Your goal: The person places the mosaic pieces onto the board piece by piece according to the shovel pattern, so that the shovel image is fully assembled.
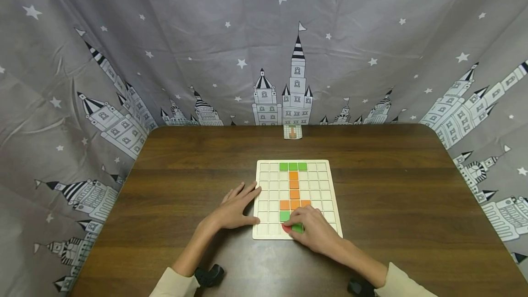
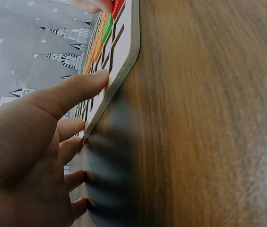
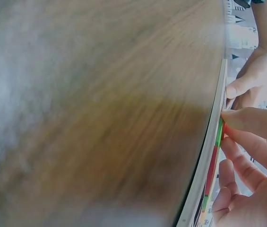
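A cream wooden grid board (image 1: 264, 233) lies on the table. Green tiles (image 1: 293, 166) fill three cells of its far row, and orange tiles (image 1: 294, 184) run down the middle to a short orange row. Nearer are a green tile (image 1: 284, 216) and another green tile (image 1: 297, 227). My right hand (image 1: 315, 230) pinches a red piece (image 1: 286, 228) between thumb and index finger at the near row, covering some cells. In the right wrist view a red tile (image 3: 211, 170) lies on the board. My left hand (image 1: 235, 207), fingers spread, touches the board's left edge.
At the table's far edge, a small picture card (image 1: 292, 132) shows a grid with a coloured pattern. The brown wooden table (image 1: 185, 159) extends to both sides. A grey curtain (image 1: 214, 49) with castles and stars hangs behind it.
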`<state>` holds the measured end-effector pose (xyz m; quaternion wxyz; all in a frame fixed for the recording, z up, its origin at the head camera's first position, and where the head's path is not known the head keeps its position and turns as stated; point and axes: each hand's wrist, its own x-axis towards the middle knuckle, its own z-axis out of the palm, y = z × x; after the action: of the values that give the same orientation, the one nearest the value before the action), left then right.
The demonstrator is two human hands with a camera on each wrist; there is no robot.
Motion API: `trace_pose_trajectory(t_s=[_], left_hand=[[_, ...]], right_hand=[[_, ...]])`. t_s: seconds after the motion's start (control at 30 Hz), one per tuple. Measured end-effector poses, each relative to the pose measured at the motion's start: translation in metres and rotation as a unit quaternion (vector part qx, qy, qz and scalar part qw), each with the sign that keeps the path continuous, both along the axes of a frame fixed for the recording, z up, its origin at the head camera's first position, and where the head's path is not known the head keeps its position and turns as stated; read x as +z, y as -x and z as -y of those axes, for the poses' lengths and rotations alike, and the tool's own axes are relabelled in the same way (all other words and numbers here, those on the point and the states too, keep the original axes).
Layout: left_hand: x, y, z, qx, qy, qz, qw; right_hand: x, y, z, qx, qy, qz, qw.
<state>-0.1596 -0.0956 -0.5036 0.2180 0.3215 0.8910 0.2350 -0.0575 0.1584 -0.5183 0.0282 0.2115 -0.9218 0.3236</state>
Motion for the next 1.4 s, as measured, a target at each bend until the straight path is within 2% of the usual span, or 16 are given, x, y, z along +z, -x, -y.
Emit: trace_pose_trajectory(t_s=[0.2, 0.6, 1.0, 1.4], left_hand=[[-0.0012, 0.0002, 0.0009, -0.002, 0.002, 0.0, 1.0], [-0.0014, 0.0, 0.0003, -0.001, 0.001, 0.004, 1.0], [-0.0003, -0.0003, 0.0002, 0.003, -0.002, 0.003, 1.0], [-0.0017, 0.0004, 0.0003, -0.001, 0.002, 0.006, 1.0]], right_hand=[[-0.0015, 0.0001, 0.0, -0.002, 0.008, 0.009, 0.9999], [-0.004, 0.0003, -0.0008, 0.002, 0.026, 0.0, 0.9997], [-0.0033, -0.0018, -0.0016, -0.003, 0.006, -0.019, 0.9998], [-0.0015, -0.0013, 0.0032, -0.018, -0.006, 0.008, 0.9998]])
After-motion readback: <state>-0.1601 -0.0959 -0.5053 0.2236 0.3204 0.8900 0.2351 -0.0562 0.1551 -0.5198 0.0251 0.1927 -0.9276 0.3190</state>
